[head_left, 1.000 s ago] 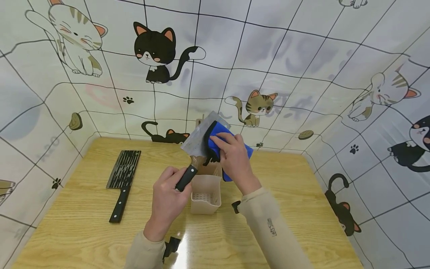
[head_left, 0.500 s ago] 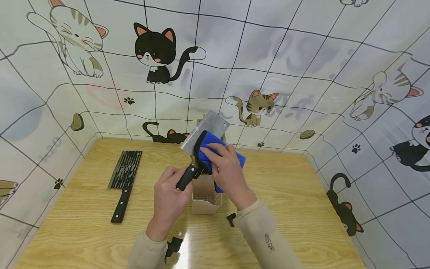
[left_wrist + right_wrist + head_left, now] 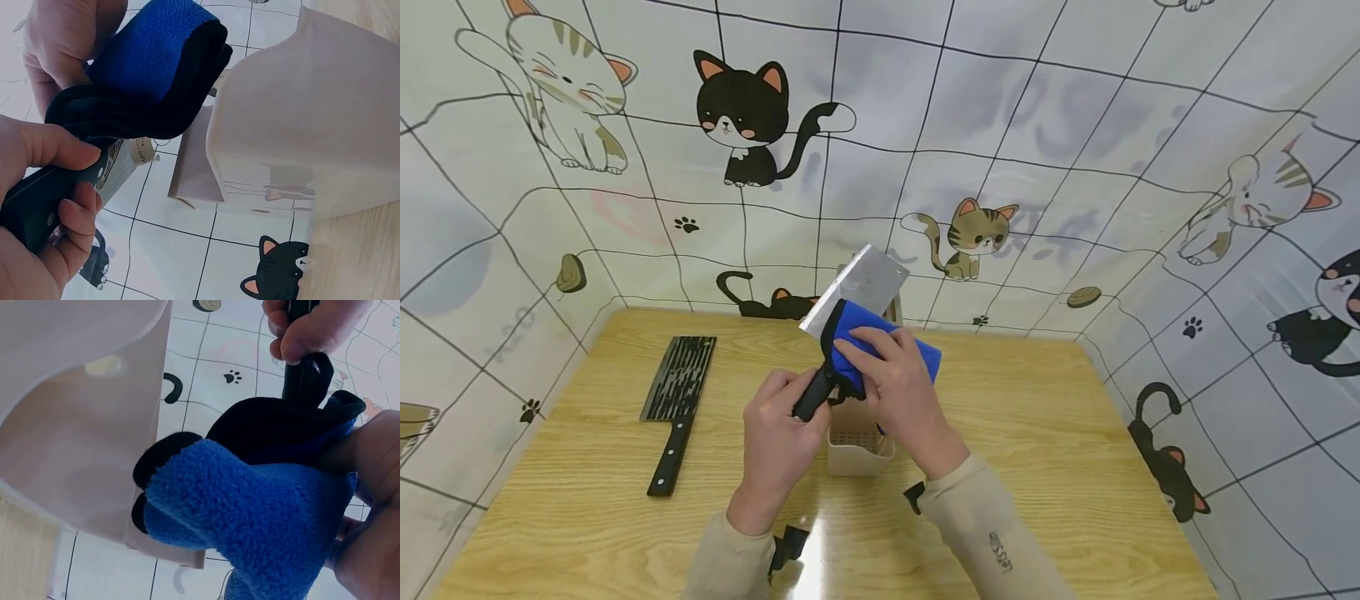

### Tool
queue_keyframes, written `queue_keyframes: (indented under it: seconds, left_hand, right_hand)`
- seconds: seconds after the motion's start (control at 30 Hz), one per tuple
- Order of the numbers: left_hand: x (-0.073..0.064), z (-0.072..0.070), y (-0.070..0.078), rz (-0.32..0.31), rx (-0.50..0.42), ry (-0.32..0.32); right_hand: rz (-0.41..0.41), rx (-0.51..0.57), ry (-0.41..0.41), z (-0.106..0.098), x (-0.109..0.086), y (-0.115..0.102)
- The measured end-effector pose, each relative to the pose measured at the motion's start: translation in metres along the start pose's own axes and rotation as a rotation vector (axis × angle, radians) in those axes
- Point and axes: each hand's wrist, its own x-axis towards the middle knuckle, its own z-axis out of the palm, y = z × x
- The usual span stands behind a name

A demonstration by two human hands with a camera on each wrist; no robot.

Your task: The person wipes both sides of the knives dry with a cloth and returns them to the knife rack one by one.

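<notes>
My left hand (image 3: 778, 437) grips the black handle (image 3: 811, 398) of a cleaver (image 3: 871, 282), its broad silver blade pointing up and away. In my right hand (image 3: 901, 383) is a folded blue cloth (image 3: 853, 317) with black edging. The cloth lies over the lower blade and where it meets the handle, hiding that part. In the left wrist view, the thumb presses along the handle beside the fuzzy cloth (image 3: 150, 56). The right wrist view has the cloth (image 3: 219, 494) bunched, with the right fingers partly hidden behind it.
Below the hands stands a beige plastic holder (image 3: 857, 462) with a perforated bottom, on the wood-grain table (image 3: 1022, 467). A second cleaver (image 3: 679, 379) with a black-streaked blade lies at the left. Cat-print sheeting (image 3: 880, 100) encloses the back and sides.
My right hand has slid the cloth down and left along the blade to the handle, exposing more of the upper blade. The left hand has stayed nearly still.
</notes>
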Motion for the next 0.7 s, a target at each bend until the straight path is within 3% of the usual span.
queue_keyframes:
  seconds: [0.33, 0.7]
  left_hand:
    - [0.001, 0.002, 0.002, 0.002, 0.021, -0.014]
    - [0.0, -0.001, 0.005, -0.046, -0.033, -0.07]
  right_hand:
    - [0.048, -0.008, 0.067, 0.004, 0.002, 0.021]
    - [0.154, -0.025, 0.156, -0.002, 0.013, 0.054]
